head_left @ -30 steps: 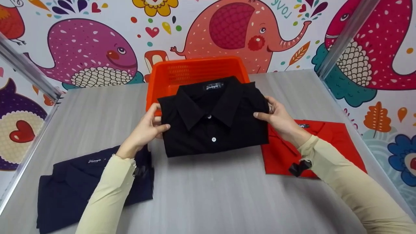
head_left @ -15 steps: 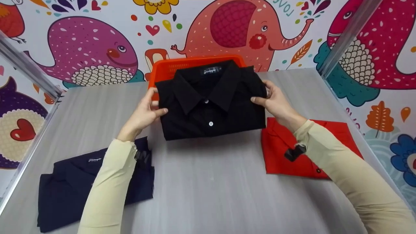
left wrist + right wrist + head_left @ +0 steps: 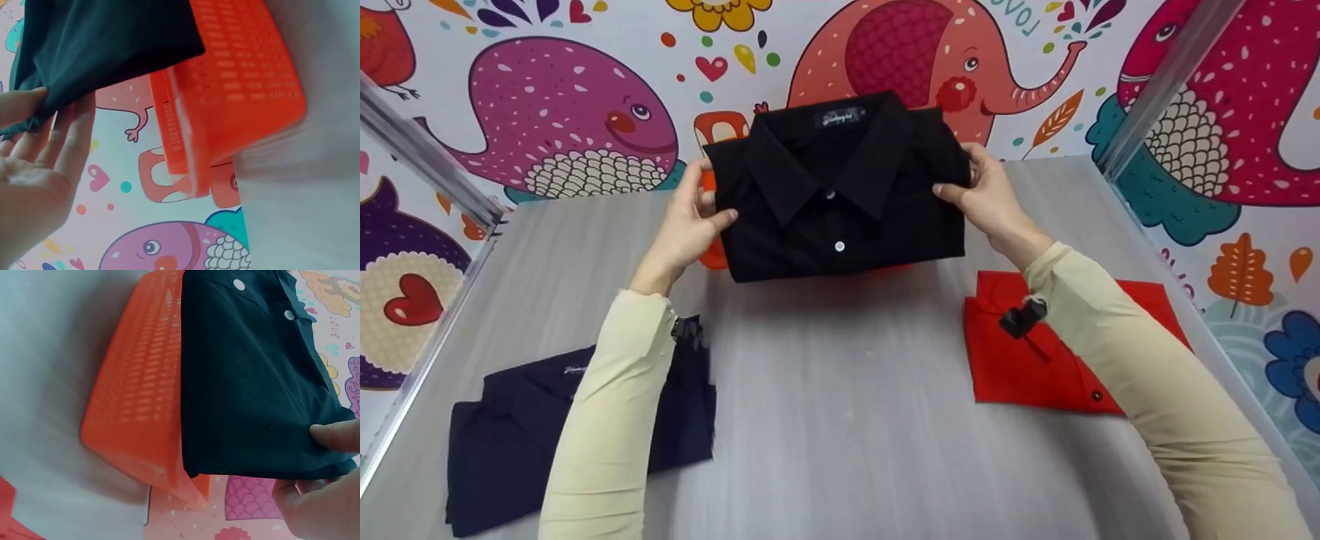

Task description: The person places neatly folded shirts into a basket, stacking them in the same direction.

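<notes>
The folded shirt [image 3: 847,217] was plain black and neatly squared, with a broad pointed collar standing open around a small dark label [image 3: 838,117] lettered in white, and two white buttons [image 3: 840,246] showing down its front. Its collar pointed away from the person, toward the far wall, and its folded lower edge faced back toward them; the long axis ran from left to right, with the right end slightly farther off. It was held in the air above the worktop [image 3: 840,420], in front of and over the orange basket [image 3: 242,84], hiding most of it in the head view; whether cloth and rim touched could not be told. The left hand [image 3: 682,225] gripped the left short side, thumb on top and fingers behind the edge, and the right hand [image 3: 990,199] pinched the right side the same way. There were three folded shirts in all: the black one, a navy shirt [image 3: 514,442] lying at the near left, partly hidden under the left sleeve [image 3: 607,420], and a red shirt [image 3: 1020,352] lying on the right, partly covered by the right sleeve [image 3: 1155,390], one dark button visible. The one basket had slotted sides and stood at the back, near the wall [image 3: 607,97] printed with cartoon animals.
</notes>
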Demonstrator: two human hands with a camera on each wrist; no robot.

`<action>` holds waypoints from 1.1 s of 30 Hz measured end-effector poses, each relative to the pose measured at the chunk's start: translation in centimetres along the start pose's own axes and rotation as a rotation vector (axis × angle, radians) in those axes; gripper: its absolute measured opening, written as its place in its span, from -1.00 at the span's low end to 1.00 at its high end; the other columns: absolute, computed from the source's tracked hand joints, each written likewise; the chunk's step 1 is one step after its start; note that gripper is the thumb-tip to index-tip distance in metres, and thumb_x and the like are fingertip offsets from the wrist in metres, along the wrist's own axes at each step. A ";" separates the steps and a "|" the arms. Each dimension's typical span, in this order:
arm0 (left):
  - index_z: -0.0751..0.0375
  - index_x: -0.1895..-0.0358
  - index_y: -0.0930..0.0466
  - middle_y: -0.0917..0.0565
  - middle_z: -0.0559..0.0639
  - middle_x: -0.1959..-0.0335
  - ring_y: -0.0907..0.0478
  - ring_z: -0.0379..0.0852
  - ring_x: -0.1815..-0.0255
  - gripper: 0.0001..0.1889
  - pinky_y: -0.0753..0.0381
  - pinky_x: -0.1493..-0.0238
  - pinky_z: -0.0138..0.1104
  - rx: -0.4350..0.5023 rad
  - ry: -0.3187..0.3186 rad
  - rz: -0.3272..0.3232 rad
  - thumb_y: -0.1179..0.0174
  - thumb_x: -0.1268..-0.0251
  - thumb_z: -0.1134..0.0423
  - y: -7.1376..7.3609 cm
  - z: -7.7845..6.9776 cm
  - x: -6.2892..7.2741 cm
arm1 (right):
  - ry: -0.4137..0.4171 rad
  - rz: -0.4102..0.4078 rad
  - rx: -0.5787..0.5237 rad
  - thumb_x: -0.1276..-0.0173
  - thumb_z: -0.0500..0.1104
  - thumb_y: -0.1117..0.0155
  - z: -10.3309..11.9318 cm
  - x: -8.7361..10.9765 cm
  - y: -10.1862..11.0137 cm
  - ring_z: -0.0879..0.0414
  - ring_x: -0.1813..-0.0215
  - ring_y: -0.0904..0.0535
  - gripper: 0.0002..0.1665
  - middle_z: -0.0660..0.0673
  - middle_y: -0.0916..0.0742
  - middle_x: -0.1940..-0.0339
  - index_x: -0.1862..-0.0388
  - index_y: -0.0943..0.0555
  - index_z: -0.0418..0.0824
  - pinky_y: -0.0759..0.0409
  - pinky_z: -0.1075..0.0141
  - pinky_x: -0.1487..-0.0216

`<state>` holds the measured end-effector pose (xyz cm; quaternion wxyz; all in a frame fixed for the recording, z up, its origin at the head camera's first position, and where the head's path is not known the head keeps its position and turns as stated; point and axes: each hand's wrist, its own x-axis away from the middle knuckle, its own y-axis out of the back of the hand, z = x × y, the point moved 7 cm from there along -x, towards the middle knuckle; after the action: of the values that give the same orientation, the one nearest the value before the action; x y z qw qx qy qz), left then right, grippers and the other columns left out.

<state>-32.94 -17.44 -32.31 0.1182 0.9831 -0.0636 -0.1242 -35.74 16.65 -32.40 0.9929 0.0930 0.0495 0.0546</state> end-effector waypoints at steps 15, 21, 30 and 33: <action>0.15 -0.23 -0.27 -0.39 0.05 0.57 -0.40 -0.10 0.45 -0.46 -0.37 0.29 -0.34 -0.239 -0.062 -0.181 -0.06 -0.21 0.62 1.5 -1.8 -3.1 | 0.060 -0.111 0.110 -0.25 -0.50 -0.17 2.6 -3.6 -0.2 -0.01 -0.11 -0.47 -0.52 -0.21 -0.56 -0.13 -0.13 -0.37 -0.26 -0.46 0.18 -0.14; 0.18 -0.17 -0.28 -0.33 0.05 0.62 -0.34 -0.10 0.52 -0.51 -0.30 0.36 -0.35 -0.354 -0.084 -0.233 -0.01 -0.22 0.64 2.1 -1.1 -4.0 | 0.040 -0.105 0.217 -0.27 -0.46 -0.18 2.8 -4.6 -1.0 0.03 -0.12 -0.42 -0.53 -0.17 -0.52 -0.12 -0.14 -0.37 -0.23 -0.41 0.21 -0.17; 0.16 -0.21 -0.28 -0.28 0.02 0.61 -0.30 -0.08 0.48 -0.50 -0.24 0.28 -0.33 -0.431 -0.050 -0.247 0.00 -0.25 0.63 2.2 0.8 -4.5 | 0.033 -0.072 0.310 -0.28 -0.46 -0.17 2.0 -5.8 -2.0 -0.01 -0.15 -0.43 -0.46 -0.21 -0.54 -0.16 -0.23 -0.34 -0.27 -0.38 0.18 -0.23; 0.18 -0.20 -0.28 -0.29 0.04 0.59 -0.31 -0.06 0.45 -0.51 -0.24 0.22 -0.31 -0.438 -0.054 -0.228 -0.01 -0.24 0.64 2.0 1.4 -4.5 | 0.038 -0.073 0.336 -0.27 -0.47 -0.17 1.1 -5.9 -2.2 -0.04 -0.14 -0.42 -0.47 -0.24 -0.54 -0.14 -0.22 -0.35 -0.30 -0.37 0.15 -0.24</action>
<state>-37.83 -18.97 -32.10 0.3119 0.9312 0.0731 -0.1739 -41.28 13.61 -31.19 0.9636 0.2548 0.0801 0.0112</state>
